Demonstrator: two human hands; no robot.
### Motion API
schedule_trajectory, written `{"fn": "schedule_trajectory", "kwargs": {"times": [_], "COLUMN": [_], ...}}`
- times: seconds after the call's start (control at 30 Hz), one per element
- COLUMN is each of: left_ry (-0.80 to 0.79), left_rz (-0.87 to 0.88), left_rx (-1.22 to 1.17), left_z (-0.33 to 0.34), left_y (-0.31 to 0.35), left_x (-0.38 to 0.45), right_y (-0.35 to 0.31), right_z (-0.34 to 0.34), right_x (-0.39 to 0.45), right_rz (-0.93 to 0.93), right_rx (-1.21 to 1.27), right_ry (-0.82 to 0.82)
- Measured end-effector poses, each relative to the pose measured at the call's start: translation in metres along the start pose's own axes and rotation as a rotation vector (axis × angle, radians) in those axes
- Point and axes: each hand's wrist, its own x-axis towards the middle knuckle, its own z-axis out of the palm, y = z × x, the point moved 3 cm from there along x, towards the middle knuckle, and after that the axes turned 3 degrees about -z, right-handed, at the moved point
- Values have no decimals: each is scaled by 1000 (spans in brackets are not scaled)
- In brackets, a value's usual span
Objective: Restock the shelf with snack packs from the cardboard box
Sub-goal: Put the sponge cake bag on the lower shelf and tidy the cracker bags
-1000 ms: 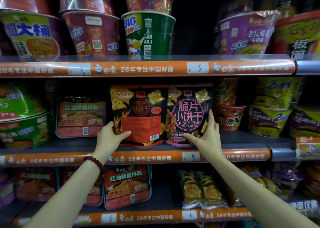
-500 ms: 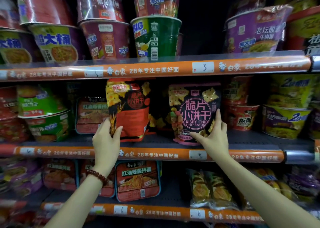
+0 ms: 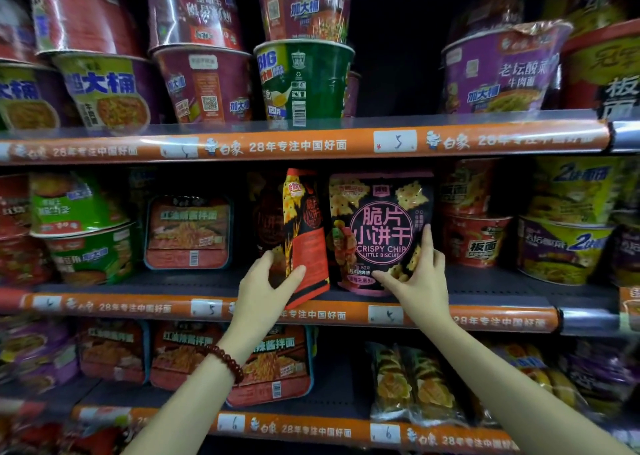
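Item one: orange-and-black snack pack (image 3: 304,243), standing on the middle shelf (image 3: 194,283), turned nearly edge-on to me, its lower corner over the orange price rail (image 3: 485,321); my left hand (image 3: 266,290) grips its lower part, thumb across the front. Item two: pink-and-black snack pack (image 3: 379,229) marked "Crispy Chip Little Biscuit", upright and facing out, just right of the first; my right hand (image 3: 420,281) pinches its lower right corner, forefinger lying up the front. A bead bracelet (image 3: 225,363) circles my left wrist. To the left stands a red noodle tray (image 3: 188,233); to the right, red noodle bowls (image 3: 476,236). Upper shelf: a green noodle tub (image 3: 304,80) among purple ones.
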Motion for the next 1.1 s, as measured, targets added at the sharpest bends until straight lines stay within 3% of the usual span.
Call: {"fn": "schedule_trajectory", "kwargs": {"times": [0.13, 0.43, 0.63, 0.83, 0.93, 1.1], "left_ry": [-18, -61, -192, -305, -287, -272], "left_rz": [0, 77, 75, 11, -83, -123], "left_rx": [-211, -93, -156, -310, -432, -335], "left_z": [0, 19, 42, 43, 38, 34], "left_y": [0, -4, 16, 9, -1, -10], "left_x": [1, 24, 32, 41, 52, 66], "right_y": [1, 3, 2, 2, 2, 0], "right_z": [1, 4, 5, 4, 4, 4], "right_x": [1, 0, 1, 0, 0, 0], "right_rz": [-6, -16, -17, -7, -5, -5], "right_rx": [-11, -28, -35, -25, -25, -31], "right_ry": [7, 21, 31, 29, 31, 34]}}
